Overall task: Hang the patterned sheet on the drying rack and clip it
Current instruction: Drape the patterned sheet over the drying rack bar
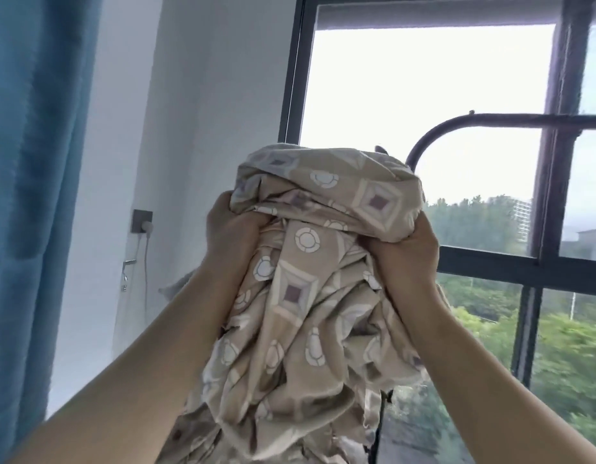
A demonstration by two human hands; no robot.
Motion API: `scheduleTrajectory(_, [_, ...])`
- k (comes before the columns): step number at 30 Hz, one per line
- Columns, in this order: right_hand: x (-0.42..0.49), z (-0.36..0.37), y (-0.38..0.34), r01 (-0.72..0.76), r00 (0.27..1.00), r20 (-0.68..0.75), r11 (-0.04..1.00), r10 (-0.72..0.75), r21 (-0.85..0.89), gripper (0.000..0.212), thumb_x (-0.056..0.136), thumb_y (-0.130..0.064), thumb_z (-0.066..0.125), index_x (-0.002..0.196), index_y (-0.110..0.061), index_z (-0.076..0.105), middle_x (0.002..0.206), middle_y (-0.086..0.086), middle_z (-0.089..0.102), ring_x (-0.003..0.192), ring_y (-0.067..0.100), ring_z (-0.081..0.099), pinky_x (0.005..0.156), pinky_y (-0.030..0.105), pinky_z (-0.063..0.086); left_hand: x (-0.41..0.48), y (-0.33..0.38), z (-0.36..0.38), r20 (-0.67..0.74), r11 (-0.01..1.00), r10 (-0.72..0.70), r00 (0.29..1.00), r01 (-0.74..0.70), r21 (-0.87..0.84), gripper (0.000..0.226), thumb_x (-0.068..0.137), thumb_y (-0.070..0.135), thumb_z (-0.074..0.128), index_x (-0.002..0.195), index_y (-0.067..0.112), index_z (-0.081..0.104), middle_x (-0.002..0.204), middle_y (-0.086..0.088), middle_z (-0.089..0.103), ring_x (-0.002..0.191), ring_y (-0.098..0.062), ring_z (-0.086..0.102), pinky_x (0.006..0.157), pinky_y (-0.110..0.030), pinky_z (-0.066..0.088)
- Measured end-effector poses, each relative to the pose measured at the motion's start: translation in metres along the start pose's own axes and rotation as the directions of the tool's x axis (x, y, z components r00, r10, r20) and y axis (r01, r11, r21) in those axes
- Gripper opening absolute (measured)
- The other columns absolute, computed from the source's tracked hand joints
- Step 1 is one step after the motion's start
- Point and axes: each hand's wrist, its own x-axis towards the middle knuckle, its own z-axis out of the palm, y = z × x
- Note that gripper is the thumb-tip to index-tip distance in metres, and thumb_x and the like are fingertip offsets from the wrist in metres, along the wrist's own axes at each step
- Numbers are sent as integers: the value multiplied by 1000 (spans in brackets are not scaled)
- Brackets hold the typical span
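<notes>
The patterned sheet [300, 296] is a beige bundle with white rings and purple squares, raised in front of me. My left hand [229, 232] grips its bunched folds on the left side. On the right, my right hand [407, 256] grips the underside of the top roll. The drying rack [484, 120] shows as a dark curved bar behind the sheet, running right at about the bundle's top; its left end is hidden by the cloth. No clip is in view.
A dark-framed window [554, 162] fills the right, with trees outside. A white wall with a socket and plugged cable [142, 226] stands to the left. A blue curtain [29, 195] hangs at the far left.
</notes>
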Motion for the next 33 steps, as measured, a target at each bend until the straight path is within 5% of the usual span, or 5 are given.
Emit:
scheduleTrajectory(9, [22,-111,-26,-56,996,-75,978,42,-200,27,72,-6,73,84,-18,52,74,-9,54,64,4,48,53,15,40,-44,30,81,224,980,-111,968,144,-136,30,53,23,66,81,15,60,89,-8,66,83,-24,64,79,-39,53])
scheduleTrajectory(16, [33,-209,-25,-187,980,-155,865,128,-465,15,80,-8,65,81,-13,51,73,-5,51,63,5,44,51,17,34,-87,19,165,459,908,-287,840,392,-149,17,77,13,68,80,20,53,91,-6,64,86,-22,64,82,-35,54])
scheduleTrajectory(20, [29,-247,-26,-210,975,-179,831,136,-515,31,85,-7,58,62,-18,39,62,-2,44,55,9,37,46,17,30,-104,25,206,545,886,-290,786,436,-157,19,77,16,68,91,17,56,99,-11,66,89,-25,65,81,-36,55])
scheduleTrajectory(25, [59,-262,-45,-84,995,-97,810,34,-580,28,91,-4,51,63,-9,52,61,3,48,69,20,46,68,31,40,-96,56,241,559,865,-193,806,408,-291,12,81,14,64,88,19,54,92,-6,64,81,-19,63,73,-30,54])
scheduleTrajectory(33, [74,-268,-21,-168,983,-142,859,113,-484,54,91,0,49,41,-20,44,40,-9,40,52,11,32,50,18,28,-79,53,276,582,881,-178,793,392,-264,20,83,14,62,101,13,55,100,-9,63,83,-20,63,68,-28,53])
